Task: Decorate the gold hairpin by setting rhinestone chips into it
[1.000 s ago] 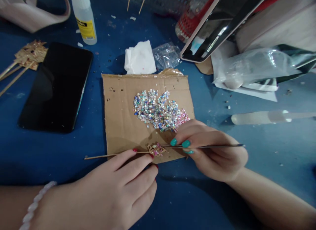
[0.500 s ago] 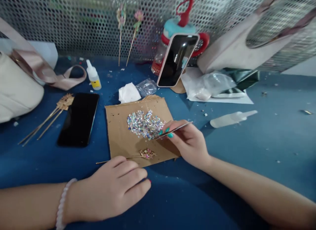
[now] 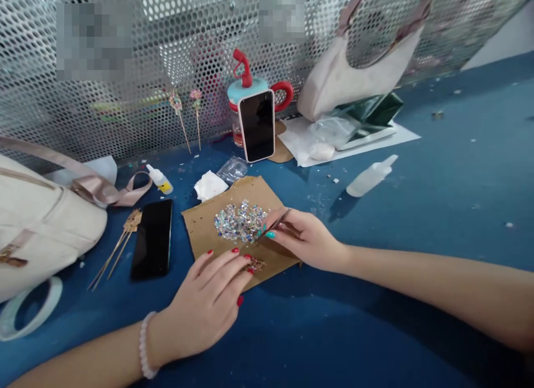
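My right hand [image 3: 311, 238] pinches a pair of tweezers [image 3: 273, 225], its tips pointing down and left at the edge of a pile of small glittering rhinestones [image 3: 237, 220]. The pile is spread on a piece of brown cardboard [image 3: 204, 240]. My left hand [image 3: 208, 302] lies palm down with fingers stretched out, reaching over the cardboard's front left edge. Beside its fingertips is a gold hairpin head [image 3: 257, 265] set with pinkish stones. My left fingers hide the rest of that hairpin, and I cannot tell whether they touch it.
Left of the cardboard lie a black phone [image 3: 151, 240], gold hairpins [image 3: 131, 224] and a small glue bottle [image 3: 159, 180]. Behind it are white tissue [image 3: 209, 185] and a propped phone [image 3: 257, 127] against a cup [image 3: 247, 89]. A translucent bottle [image 3: 369, 178] lies to the right.
My left hand has moved forward onto the cardboard, its fingers straightening beside the hairpin's head. My right hand keeps the tweezers at the rhinestones. The view has tilted and shifted, showing a tape roll at left.
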